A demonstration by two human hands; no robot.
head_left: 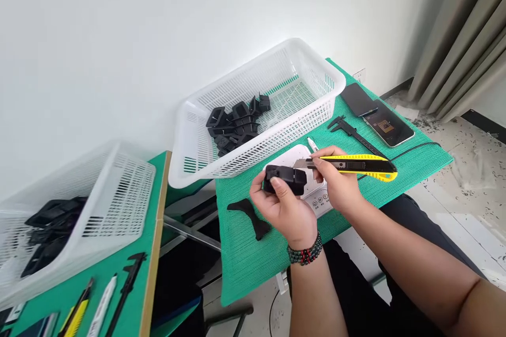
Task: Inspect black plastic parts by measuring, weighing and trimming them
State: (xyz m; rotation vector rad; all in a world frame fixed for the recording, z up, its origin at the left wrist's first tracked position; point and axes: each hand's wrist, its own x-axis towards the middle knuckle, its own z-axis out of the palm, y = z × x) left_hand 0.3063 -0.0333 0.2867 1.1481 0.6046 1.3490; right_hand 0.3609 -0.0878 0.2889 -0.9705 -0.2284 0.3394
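Observation:
My left hand is closed on a black plastic part, thumb across its near side. A yellow and black utility knife lies in the grip of my right hand, its blade pointing left. The blade tip is at the top edge of the part; whether it touches cannot be made out. Beneath both hands a white digital scale is partly hidden, with buttons along its near side. To the left of my left hand, a curved black piece rests on the green mat.
Behind the hands stands a white basket with several black parts. Right of it are a black caliper, a marker and a phone. A second table at left bears another basket and tools.

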